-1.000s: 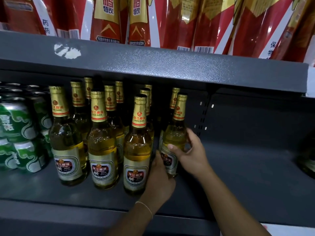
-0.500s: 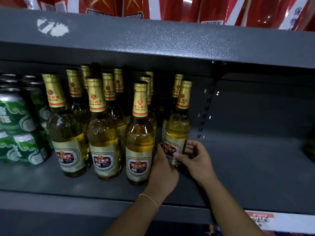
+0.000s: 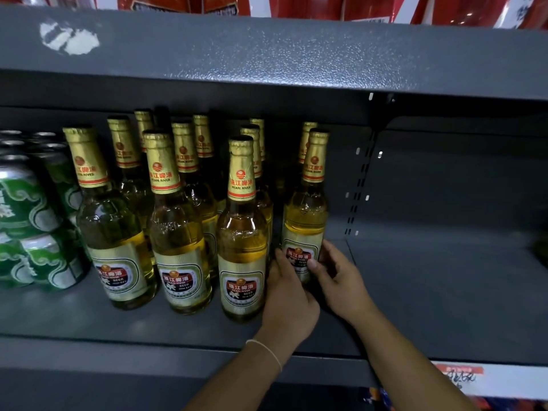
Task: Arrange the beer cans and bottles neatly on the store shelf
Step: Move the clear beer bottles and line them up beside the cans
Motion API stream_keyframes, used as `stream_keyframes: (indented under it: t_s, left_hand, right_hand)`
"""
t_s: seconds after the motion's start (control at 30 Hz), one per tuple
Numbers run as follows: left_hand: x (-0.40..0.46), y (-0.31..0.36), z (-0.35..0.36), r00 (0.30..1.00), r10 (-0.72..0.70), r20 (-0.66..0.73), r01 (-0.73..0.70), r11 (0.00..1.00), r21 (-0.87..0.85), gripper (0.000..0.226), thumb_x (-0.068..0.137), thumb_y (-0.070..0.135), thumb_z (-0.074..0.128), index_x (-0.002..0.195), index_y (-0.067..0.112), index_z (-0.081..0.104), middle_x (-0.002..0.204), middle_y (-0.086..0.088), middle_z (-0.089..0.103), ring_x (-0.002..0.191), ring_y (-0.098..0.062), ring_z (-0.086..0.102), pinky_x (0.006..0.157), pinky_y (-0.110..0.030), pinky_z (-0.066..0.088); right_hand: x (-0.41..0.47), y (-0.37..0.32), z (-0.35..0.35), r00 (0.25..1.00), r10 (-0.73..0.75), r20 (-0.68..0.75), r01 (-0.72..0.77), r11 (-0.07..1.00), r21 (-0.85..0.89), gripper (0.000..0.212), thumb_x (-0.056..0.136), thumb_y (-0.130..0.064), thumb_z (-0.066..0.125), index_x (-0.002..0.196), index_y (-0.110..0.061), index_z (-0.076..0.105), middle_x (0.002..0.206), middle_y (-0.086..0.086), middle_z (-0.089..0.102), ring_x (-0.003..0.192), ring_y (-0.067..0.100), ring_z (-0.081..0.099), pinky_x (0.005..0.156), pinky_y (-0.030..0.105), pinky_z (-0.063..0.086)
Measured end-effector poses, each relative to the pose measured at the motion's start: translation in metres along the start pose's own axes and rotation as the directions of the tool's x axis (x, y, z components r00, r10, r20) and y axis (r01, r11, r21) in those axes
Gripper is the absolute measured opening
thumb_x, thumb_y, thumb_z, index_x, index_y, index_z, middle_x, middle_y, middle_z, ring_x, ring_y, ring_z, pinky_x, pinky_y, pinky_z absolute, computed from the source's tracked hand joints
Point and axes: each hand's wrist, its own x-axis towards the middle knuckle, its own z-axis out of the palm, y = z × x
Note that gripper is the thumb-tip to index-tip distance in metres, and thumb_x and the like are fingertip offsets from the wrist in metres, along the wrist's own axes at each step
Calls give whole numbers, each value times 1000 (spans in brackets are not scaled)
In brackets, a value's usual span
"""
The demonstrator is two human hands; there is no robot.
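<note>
two bare forearms reach up and forward onto a dark grey store shelf. both hands meet at the base of one upright beer bottle, the rightmost of the front row, gold foil on its neck and a red-and-white label low on its body. the left hand, a thin white band on its wrist, is seen from the back; its fingers curl round the bottle's left side, down by the label. the right hand comes in from the other side, thumb pressed on the label's front, fingers wrapped behind the glass. so the bottle is gripped between both hands, standing on the shelf. touching or nearly touching the left hand's knuckles stands the next bottle, and further left of the grip two more front bottles, with other bottles lined up behind them. far left of the grip are stacked green cans. right of the grip the shelf floor is bare grey metal. above, an upper shelf carries red packages.
</note>
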Motion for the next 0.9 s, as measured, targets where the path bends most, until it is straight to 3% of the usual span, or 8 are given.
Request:
stream_keyframes:
  t_s: [0.2, 0.33, 0.5, 0.7, 0.9]
  left_hand:
    - [-3, 3, -2, 1000, 9, 0, -9, 1000, 23, 93, 88, 20, 51, 148, 9, -19, 159, -10, -4, 147, -26, 2, 118, -33, 5]
    - [-5, 5, -3, 1000, 10, -5, -10, 998, 60, 93, 88, 20, 51, 148, 8, -20, 158, -11, -5, 147, -27, 2, 117, -32, 4]
    - [-4, 4, -4, 1000, 10, -11, -9, 999, 46, 89, 89, 20, 50, 150, 11, -15, 158, -10, -4, 146, -26, 0, 115, -31, 1]
    - [-1, 1, -2, 1000, 22, 6, -23, 1000, 20, 88, 89, 19, 49, 150, 10, -14, 158, -9, 1, 146, -24, 6, 117, -31, 5]
    - [2, -2, -2, 1000, 11, 29, -11, 1000, -9, 88, 87, 18, 50, 151, 9, -11, 159, -10, 0, 148, -24, 2, 121, -36, 8]
  right_hand:
    - [1, 3, 1, 999, -36, -31, 34, 998, -52, 35, 98, -13, 58, 132, -19, 55, 123, -3, 66, 113, -1, 61, 100, 23, 50]
    - [0, 4, 1, 1000, -15, -14, 15, 999, -41, 41, 98, -8, 57, 134, -25, 50, 120, -16, 64, 115, -6, 59, 95, 9, 45]
    - [0, 7, 2, 997, 33, 71, -31, 999, -37, 60, 88, -10, 70, 139, -30, 44, 127, -16, 64, 119, -2, 58, 99, 18, 48]
    - [1, 4, 8, 999, 11, -33, -14, 996, -91, 65, 77, -9, 81, 130, -32, 51, 113, -24, 65, 105, -15, 60, 90, 8, 48]
    - [1, 3, 9, 997, -14, -80, 4, 993, -117, 65, 73, -12, 85, 127, -33, 55, 105, -26, 67, 99, -13, 63, 88, 10, 50]
